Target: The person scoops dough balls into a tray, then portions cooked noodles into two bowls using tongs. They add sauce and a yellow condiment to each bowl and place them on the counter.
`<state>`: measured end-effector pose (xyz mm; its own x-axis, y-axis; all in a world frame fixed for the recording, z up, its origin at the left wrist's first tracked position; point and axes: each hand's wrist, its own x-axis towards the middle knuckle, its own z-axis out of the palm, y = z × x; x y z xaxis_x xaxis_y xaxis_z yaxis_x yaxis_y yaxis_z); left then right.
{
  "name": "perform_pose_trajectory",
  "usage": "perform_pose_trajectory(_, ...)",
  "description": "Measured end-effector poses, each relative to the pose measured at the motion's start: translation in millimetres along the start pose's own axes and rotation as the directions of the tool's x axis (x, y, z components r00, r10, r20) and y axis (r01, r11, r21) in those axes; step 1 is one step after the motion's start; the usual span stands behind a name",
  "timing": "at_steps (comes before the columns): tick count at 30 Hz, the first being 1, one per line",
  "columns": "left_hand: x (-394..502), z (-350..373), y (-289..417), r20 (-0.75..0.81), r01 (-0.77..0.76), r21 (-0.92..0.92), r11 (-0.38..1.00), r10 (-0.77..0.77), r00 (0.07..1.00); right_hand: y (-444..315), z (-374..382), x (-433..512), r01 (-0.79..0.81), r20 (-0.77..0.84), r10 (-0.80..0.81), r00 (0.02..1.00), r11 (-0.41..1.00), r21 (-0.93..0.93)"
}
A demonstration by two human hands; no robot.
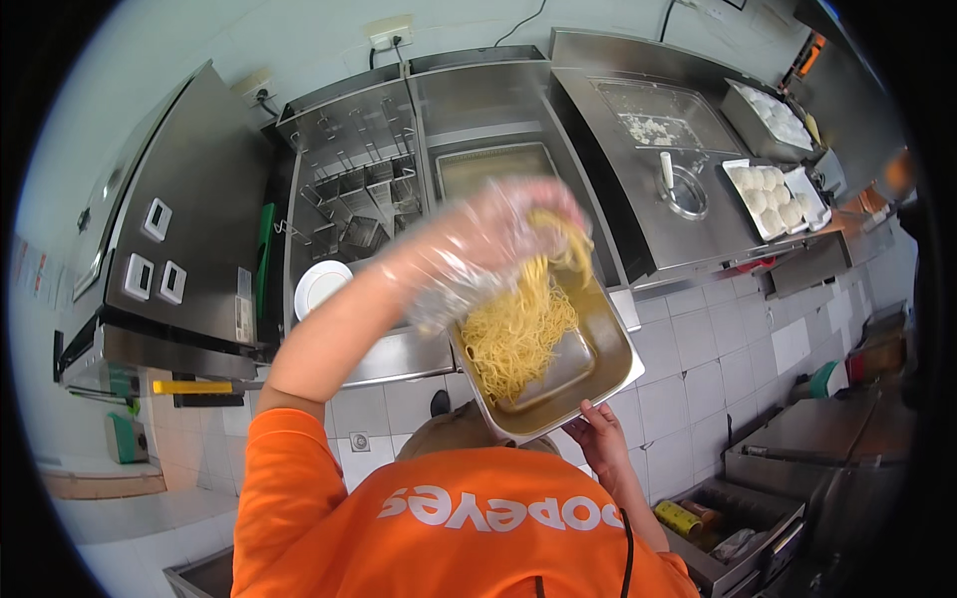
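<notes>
In a clear plastic glove, my left hand [516,224] is raised over a deep stainless steel pan [598,366] and grips a bunch of thin yellow noodles [574,250]. Strands hang from its fingers down to the noodle pile [516,347], which fills the far and left part of the pan. Bare metal shows at the pan's near right. My right hand [602,433], bare, holds the pan's near rim, thumb on the edge and fingers underneath. The pan tilts in front of my body, and the glove is blurred.
Wire baskets [366,187] stand in a steel cooker well beyond my left arm, a white plate [323,289] at its front. A rectangular vat [493,164] lies behind my left hand. Pale round balls fill a white tray [770,198] on the right counter. An open drawer [729,531] juts out lower right.
</notes>
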<state>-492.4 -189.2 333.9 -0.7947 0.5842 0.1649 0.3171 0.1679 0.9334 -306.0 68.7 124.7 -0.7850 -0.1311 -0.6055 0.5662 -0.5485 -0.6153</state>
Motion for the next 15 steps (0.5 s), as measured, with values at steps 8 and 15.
perform_pose_trajectory(8,-4,-22,42,-0.228,-0.216,-0.19,0.958,0.171,0.959,10,8,-3,0.077,-0.083,-0.073,0.994,0.996,0.038)
perform_pose_trajectory(15,-4,76,-153,0.435,0.01,0.807,0.59,-0.606,0.667,17,6,-1,0.115,-0.109,-0.111,0.988,0.993,0.033)
